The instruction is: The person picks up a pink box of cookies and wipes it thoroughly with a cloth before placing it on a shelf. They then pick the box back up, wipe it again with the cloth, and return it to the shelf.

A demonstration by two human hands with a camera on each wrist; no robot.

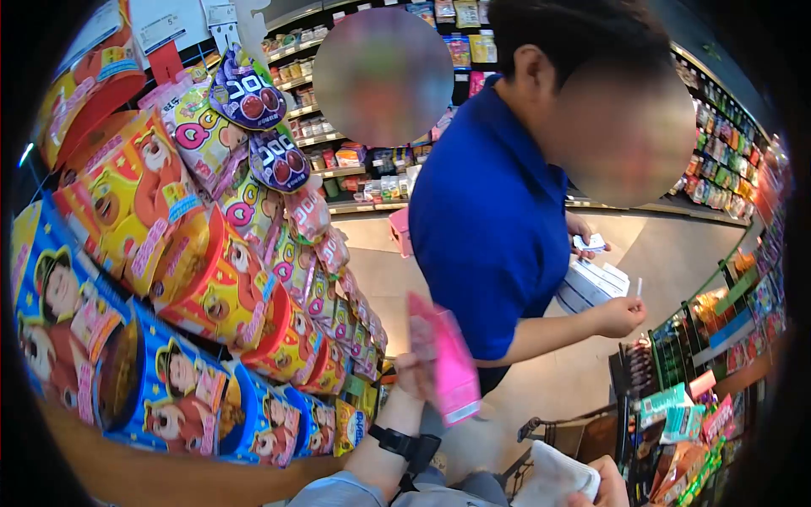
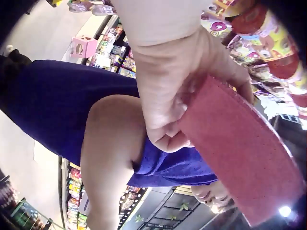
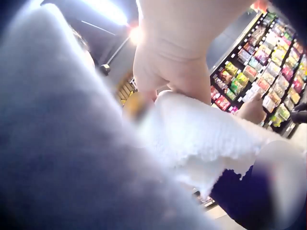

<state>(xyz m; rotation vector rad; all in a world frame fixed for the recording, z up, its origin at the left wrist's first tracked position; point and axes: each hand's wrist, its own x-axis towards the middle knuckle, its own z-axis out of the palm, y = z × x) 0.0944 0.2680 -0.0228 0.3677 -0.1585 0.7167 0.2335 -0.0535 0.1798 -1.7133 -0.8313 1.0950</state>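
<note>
My left hand [image 1: 411, 377] grips a flat pink pack [image 1: 452, 363] by one end, and a pale label strip shows at its lower edge. Seen from the left wrist, the thumb and fingers pinch the near end of the pack [image 2: 240, 148], whose plain reddish-pink face slants away. At the bottom of the head view my right hand [image 1: 606, 483] holds a bunched white cloth [image 1: 551, 475]. In the right wrist view the cloth [image 3: 201, 129] hangs from the fingers, which its folds partly hide.
A person in a blue shirt [image 1: 490, 211] stands close ahead, holding white papers [image 1: 596, 283]. Candy buckets [image 1: 228, 279] and hanging candy bags [image 1: 249, 93] crowd the left. A rack of snack packets [image 1: 684, 422] stands at right, with a pink stool [image 1: 400, 231] behind.
</note>
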